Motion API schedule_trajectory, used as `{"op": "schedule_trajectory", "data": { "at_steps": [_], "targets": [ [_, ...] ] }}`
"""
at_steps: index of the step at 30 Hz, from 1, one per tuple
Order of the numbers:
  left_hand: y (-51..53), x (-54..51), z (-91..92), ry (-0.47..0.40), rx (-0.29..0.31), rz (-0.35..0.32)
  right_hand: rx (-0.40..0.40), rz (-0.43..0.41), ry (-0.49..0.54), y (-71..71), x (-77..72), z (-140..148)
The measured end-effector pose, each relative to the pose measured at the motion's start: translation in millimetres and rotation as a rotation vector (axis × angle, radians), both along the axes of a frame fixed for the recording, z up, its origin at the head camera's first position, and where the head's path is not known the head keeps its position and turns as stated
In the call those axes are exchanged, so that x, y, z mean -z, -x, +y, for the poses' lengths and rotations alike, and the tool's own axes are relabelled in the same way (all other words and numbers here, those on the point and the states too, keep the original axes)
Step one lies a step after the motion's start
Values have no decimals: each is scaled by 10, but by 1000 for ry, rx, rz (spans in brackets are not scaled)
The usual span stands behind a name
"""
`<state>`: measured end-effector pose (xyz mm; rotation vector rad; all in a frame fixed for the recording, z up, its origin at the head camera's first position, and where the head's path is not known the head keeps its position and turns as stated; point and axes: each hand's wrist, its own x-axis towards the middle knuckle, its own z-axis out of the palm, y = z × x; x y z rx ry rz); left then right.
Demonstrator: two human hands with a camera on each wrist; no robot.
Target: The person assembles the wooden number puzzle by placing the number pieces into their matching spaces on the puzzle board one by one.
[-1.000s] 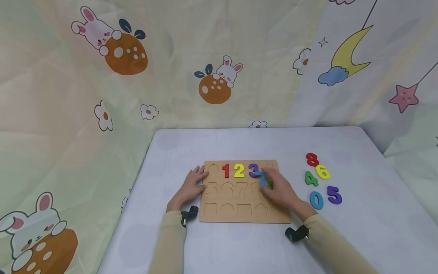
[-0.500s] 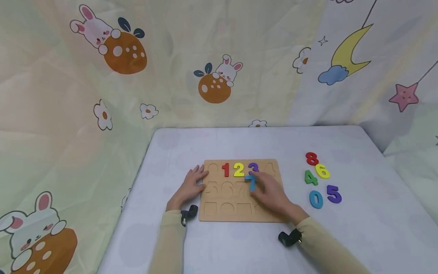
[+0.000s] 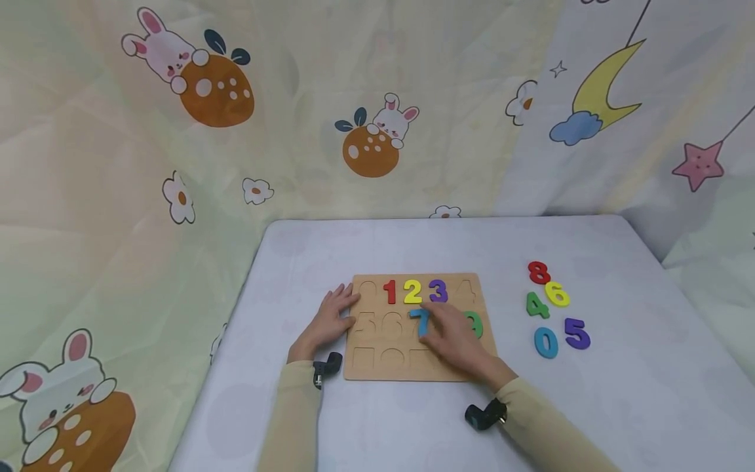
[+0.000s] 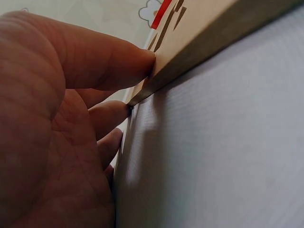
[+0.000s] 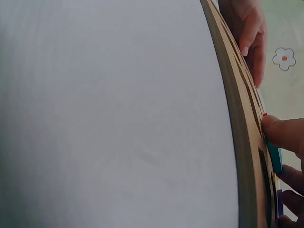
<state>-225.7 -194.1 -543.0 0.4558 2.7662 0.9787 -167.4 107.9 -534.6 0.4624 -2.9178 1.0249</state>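
At the near side of the wooden board [image 3: 383, 374] on the worktop [image 3: 366, 426], a row of shape recesses [image 3: 392, 358] is showing unfilled, its right end hidden from me. Slightly farther, on the right, the blue 0 [image 3: 539, 343] and purple 5 [image 3: 576, 333] are lying loose. Over the middle row, the right hand [image 3: 457, 335] is pinching the blue 7 [image 3: 421, 318]; I can't tell whether it is seating. The green 9 [image 3: 476, 324], partly covered, seems to be sitting in its slot, while the left hand [image 3: 330, 320] is resting loosely extended fingers against the board's left edge, probably steadying it. Beyond, on the right, the green 4 [image 3: 539, 312] and yellow 6 [image 3: 550, 294] are waiting. In the far row, the red 1 [image 3: 390, 292], yellow 2 [image 3: 413, 293] and purple 3 [image 3: 440, 291] are filling their places, the red 8 [image 3: 539, 272] lying loose farthest off. I'm judging the numbers nearly half done: four in, one in hand, five left.
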Motion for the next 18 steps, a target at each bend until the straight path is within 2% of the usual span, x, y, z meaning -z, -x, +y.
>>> {"op": "schedule_trajectory", "data": {
  "at_steps": [7, 14, 18],
  "targets": [
    [-9, 13, -15, -9, 2, 6, 5, 41, -4, -6, 25, -73],
    [-4, 26, -13, -4, 7, 10, 26, 16, -29, -7, 59, -99],
    [3, 5, -2, -16, 9, 18, 36, 6, -9, -12, 47, -96]
  ]
}}
